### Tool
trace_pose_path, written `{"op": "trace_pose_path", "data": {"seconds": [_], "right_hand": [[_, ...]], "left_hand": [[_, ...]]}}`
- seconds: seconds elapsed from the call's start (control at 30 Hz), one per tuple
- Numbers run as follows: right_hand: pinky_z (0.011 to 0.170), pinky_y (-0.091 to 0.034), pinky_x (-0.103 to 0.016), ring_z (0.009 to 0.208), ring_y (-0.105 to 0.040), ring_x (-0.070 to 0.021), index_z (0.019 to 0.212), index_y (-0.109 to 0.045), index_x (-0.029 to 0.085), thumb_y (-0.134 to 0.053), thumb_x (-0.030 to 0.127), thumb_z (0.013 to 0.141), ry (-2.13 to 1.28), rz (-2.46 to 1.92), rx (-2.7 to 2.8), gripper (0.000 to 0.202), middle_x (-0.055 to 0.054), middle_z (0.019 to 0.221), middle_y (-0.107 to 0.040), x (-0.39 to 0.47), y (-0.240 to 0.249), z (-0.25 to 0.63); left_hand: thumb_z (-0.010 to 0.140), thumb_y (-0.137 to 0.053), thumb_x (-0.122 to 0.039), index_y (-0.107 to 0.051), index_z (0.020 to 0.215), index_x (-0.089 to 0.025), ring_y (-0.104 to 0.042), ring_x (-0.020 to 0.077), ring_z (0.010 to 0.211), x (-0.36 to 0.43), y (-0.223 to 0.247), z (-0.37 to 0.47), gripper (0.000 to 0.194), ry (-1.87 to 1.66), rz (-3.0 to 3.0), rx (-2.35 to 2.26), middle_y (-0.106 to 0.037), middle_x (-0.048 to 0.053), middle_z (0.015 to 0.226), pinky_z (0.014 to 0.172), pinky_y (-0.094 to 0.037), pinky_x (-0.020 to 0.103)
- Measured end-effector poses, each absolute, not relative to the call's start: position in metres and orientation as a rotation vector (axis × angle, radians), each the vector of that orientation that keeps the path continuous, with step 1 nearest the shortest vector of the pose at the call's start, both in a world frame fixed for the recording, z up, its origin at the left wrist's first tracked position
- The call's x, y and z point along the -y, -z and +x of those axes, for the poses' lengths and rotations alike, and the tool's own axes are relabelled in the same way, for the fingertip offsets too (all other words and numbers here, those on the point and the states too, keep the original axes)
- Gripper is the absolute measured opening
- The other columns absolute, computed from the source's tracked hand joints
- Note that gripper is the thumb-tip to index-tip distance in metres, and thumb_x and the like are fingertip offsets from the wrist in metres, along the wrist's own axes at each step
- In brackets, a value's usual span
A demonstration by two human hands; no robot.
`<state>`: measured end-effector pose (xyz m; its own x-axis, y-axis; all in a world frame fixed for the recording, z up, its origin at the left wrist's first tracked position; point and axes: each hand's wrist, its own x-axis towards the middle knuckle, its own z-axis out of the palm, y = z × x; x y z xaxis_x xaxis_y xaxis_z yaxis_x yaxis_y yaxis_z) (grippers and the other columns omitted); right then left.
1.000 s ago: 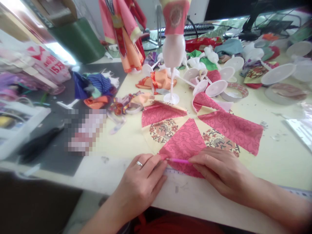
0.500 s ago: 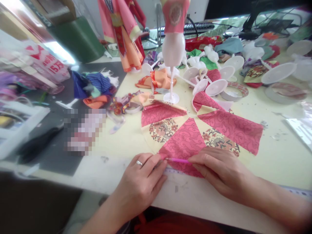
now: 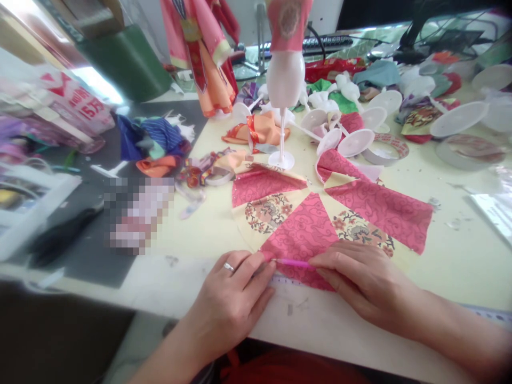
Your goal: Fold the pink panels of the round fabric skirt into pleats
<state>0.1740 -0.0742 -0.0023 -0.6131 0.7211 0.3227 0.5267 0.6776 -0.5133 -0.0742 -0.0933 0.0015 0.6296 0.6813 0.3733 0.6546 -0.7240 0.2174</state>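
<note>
A fan-shaped cloth [image 3: 306,226] of pink and cream floral panels lies on the table in front of me. My left hand [image 3: 240,290], with a ring on one finger, pinches the cloth's lower left corner between thumb and fingers. From the other side my right hand [image 3: 356,280] is closed around a thin pink pen-like tool [image 3: 295,263]. Its tip touches the cloth right beside my left fingertips. Part of a ruler strip [image 3: 286,280] shows near the cloth's lower edge, between the hands.
A small white mannequin [image 3: 285,80] in a pink top stands behind the cloth. White stands [image 3: 357,143], a tape roll [image 3: 386,149] and fabric scraps lie at the back right. Blue cloth [image 3: 162,136] and a white rack [image 3: 36,208] are on the left.
</note>
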Motion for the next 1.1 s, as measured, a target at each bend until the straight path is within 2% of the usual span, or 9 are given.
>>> {"op": "trace_pose_path", "data": {"seconds": [0.7,1.1], "right_hand": [[0.062,-0.041,-0.028,0.069,-0.057,-0.0168,0.099,-0.057,0.016,-0.039,0.019,0.098,-0.526,-0.973,2.365,0.018,-0.003,0.077,-0.060,0.0741,0.0022,0.1737],[0.063,-0.040,-0.023,0.069,-0.055,-0.0121,0.099,-0.057,0.018,-0.046,0.013,0.094,-0.642,-1.036,2.215,0.013,0.000,0.079,-0.060,0.0741,-0.0010,0.1761]], "left_hand": [[0.083,-0.057,-0.014,-0.059,0.113,-0.009,-0.051,0.0227,0.096,0.0925,0.0001,-0.0751,0.030,-0.653,2.756,-1.137,-0.061,0.011,0.109,0.084,-0.045,0.039],[0.083,-0.059,-0.014,-0.060,0.113,-0.009,-0.050,0.0226,0.098,0.0937,0.0003,-0.0767,0.031,-0.634,2.725,-1.133,-0.060,0.011,0.109,0.086,-0.044,0.039]]}}
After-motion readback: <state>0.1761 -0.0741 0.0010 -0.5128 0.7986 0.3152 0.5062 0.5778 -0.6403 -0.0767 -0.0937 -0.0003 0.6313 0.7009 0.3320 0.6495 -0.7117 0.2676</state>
